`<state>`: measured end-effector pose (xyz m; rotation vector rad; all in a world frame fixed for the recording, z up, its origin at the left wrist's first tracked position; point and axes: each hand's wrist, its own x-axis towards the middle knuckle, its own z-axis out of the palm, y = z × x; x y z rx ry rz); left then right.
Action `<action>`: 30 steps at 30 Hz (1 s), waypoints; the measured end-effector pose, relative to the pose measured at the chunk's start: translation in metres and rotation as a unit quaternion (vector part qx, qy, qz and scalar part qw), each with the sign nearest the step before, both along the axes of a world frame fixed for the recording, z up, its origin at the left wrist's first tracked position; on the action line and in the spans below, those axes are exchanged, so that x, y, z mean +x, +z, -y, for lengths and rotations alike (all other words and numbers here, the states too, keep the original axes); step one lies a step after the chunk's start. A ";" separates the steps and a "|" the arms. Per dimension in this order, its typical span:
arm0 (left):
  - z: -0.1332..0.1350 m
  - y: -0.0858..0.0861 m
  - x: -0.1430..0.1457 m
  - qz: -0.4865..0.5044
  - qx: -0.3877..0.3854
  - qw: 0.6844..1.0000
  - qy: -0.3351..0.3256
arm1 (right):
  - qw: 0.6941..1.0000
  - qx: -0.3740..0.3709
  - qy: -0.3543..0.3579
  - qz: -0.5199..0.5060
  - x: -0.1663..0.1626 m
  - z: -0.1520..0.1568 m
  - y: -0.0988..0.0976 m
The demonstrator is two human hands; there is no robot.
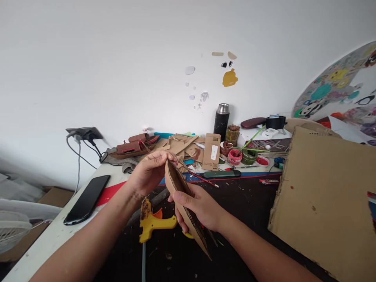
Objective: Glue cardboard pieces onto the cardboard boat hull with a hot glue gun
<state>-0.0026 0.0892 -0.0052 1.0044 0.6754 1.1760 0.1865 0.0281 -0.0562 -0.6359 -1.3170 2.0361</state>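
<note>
Now | curved cardboard (170,182) | left fingers (162,158) pinch tip | right fingers (182,199) midway

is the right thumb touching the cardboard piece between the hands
Touching. The head view shows the right hand gripping the cardboard piece, its thumb lying across it with no gap.

A black flask (221,123) stands behind paint jars (235,157).

Single head-worn view, close above desk (58,239), facing forward and down toward white wall (117,70).
</note>
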 end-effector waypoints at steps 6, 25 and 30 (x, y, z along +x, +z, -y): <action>-0.002 -0.003 0.003 0.006 -0.013 1.000 0.014 | 1.000 0.008 -0.006 0.004 -0.001 -0.001 0.000; -0.010 -0.005 -0.005 0.058 -0.031 0.998 0.017 | 1.000 0.005 0.012 0.006 -0.003 0.000 -0.002; -0.010 -0.005 -0.008 0.044 -0.034 0.998 -0.013 | 1.000 0.010 0.000 0.001 -0.002 -0.002 -0.003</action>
